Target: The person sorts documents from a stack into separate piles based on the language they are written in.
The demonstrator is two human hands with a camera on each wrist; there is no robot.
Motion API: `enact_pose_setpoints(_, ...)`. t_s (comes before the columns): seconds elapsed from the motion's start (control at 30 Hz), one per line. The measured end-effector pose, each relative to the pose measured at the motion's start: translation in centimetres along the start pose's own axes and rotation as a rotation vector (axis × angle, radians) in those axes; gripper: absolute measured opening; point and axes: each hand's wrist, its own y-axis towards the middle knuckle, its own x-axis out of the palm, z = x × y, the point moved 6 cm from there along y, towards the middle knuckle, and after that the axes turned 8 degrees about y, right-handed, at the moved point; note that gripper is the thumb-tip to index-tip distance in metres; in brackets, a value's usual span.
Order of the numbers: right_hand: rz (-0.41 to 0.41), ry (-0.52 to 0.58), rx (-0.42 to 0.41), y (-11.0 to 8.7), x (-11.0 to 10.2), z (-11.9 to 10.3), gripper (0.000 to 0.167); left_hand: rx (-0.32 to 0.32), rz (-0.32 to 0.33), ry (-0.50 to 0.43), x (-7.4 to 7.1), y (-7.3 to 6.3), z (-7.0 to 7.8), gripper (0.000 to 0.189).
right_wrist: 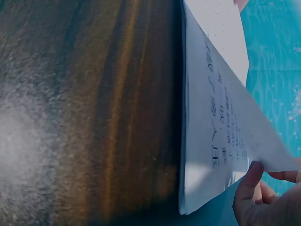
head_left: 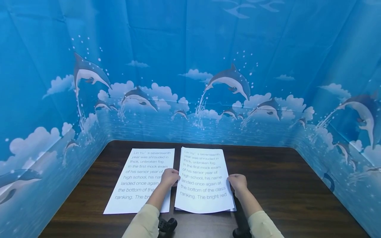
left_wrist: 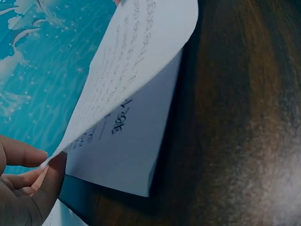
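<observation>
Both hands hold one printed sheet of paper (head_left: 202, 180) by its two side edges, slightly raised. My left hand (head_left: 170, 177) pinches the left edge between thumb and fingers, as the left wrist view shows with the fingers (left_wrist: 23, 155) at the paper's margin. On the right edge, my right hand (head_left: 238, 182) pinches the sheet the same way. Below the lifted sheet lies more printed paper (left_wrist: 127, 160), also visible as a lower stack (right_wrist: 207, 160) in the right wrist view. Another printed sheet (head_left: 128, 188) lies flat to the left, partly behind my left forearm.
The papers are on a dark wood-grain table (head_left: 276, 185). A blue curtain with dolphins (head_left: 166, 49) surrounds its back and sides. Black straps (head_left: 167, 225) show near the left sleeve, and a dark object (head_left: 241, 232) sits by the right sleeve.
</observation>
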Motion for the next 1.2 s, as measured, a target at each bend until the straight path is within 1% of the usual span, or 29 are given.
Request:
enact_pose_setpoints(0.1,-0.034,0.004,0.011,-2.1,-0.2,-1.6,0.025,0.010,-0.009,0.010,0.2,0.1,-0.3,0.026)
enact_pose_setpoints(0.2,-0.057,-0.008,0.008,-2.9,-0.2,-2.2,0.025,0.041,-0.029,0.031,0.4,0.0,-0.2,0.027)
enact_pose_setpoints(0.3,-0.070,-0.020,-0.004,-2.8,0.2,-2.2,0.024,0.064,-0.028,0.066,0.0,0.1,-0.1,0.027)
enact_pose_setpoints(0.4,-0.070,-0.031,-0.009,-2.5,0.6,-2.1,0.023,0.079,-0.004,0.108,-0.3,0.2,0.0,0.025)
enact_pose_setpoints(0.5,-0.076,-0.028,-0.008,-2.5,0.7,-2.1,0.022,0.070,0.027,0.120,-0.7,-0.1,0.1,0.024)
enact_pose_setpoints(0.63,-0.084,-0.011,-0.004,-2.6,0.5,-2.3,0.023,0.050,0.033,0.108,-1.1,-0.2,0.5,0.026)
enact_pose_setpoints(0.77,-0.090,0.009,0.005,-2.4,0.7,-2.9,0.027,0.034,0.032,0.086,-2.1,-0.1,1.2,0.030)
enact_pose_setpoints(0.9,-0.110,0.041,0.012,-2.4,1.4,-3.6,0.029,0.024,0.036,0.073,-3.3,0.0,1.7,0.031)
enact_pose_setpoints(1.03,-0.132,0.061,0.009,-2.8,2.5,-4.6,0.028,0.006,0.057,0.077,-4.6,0.1,1.5,0.031)
enact_pose_setpoints(1.2,-0.154,0.065,0.004,-3.6,4.0,-5.6,0.029,-0.010,0.090,0.093,-6.6,0.1,1.0,0.030)
